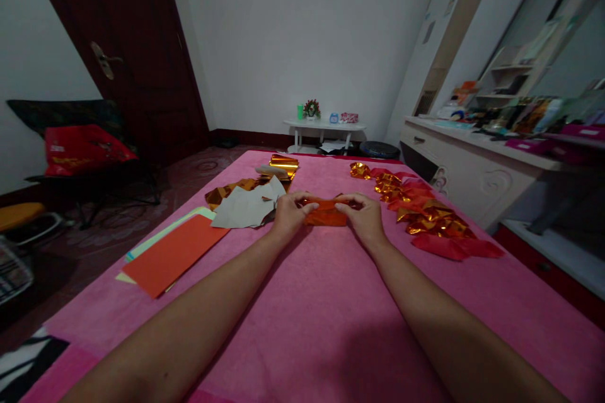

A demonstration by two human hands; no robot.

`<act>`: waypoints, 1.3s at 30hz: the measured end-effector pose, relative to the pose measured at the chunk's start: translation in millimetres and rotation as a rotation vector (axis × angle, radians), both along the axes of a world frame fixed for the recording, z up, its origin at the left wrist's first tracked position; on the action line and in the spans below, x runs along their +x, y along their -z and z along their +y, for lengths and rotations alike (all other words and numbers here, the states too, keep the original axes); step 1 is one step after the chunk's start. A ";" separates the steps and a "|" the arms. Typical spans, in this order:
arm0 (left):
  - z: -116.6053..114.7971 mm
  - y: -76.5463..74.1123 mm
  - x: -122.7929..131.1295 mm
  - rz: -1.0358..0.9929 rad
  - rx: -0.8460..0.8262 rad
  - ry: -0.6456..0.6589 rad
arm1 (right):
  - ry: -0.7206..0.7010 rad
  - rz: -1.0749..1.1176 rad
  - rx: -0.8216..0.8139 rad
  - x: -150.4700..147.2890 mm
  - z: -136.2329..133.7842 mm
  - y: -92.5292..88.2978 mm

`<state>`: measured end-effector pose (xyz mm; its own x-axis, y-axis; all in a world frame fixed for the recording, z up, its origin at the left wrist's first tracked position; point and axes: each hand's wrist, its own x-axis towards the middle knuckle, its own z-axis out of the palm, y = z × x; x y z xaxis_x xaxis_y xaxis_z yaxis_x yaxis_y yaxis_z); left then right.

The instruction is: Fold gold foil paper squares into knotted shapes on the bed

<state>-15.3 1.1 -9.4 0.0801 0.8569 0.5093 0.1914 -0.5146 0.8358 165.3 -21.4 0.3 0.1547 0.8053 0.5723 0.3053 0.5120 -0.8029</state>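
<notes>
A strip of shiny orange foil paper (326, 213) stretches between my two hands, low over the pink cloth (307, 302). My left hand (292, 211) pinches its left end between thumb and fingers. At the right end, my right hand (363, 214) grips it the same way, thumb on the near side. Torn grey-white paper (246, 206) lies just left of my left hand, partly over crumpled gold foil (229, 192). Behind it rests a roll of gold foil (285, 164). To the right of my right hand runs a row of folded gold foil pieces (432, 219) and red pieces (447, 247).
Orange paper sheets (174, 255) lie on paler ones at the left. A cream dresser (467, 164) crowded with items stands along the right side. Past the far edge are a small white table (326, 124) and a dark round stool (379, 150). A chair holds a red bag (87, 150) at left.
</notes>
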 end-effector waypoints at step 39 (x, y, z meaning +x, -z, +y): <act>-22.8 -19.7 10.6 -0.001 0.038 -0.066 | -0.156 -0.265 -0.184 -2.8 -5.0 -20.7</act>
<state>-4.7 -21.7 10.2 0.0231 0.8402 0.5417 0.2250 -0.5323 0.8161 162.5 -26.4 21.0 -0.1126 0.9008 0.4193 0.4452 0.4230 -0.7892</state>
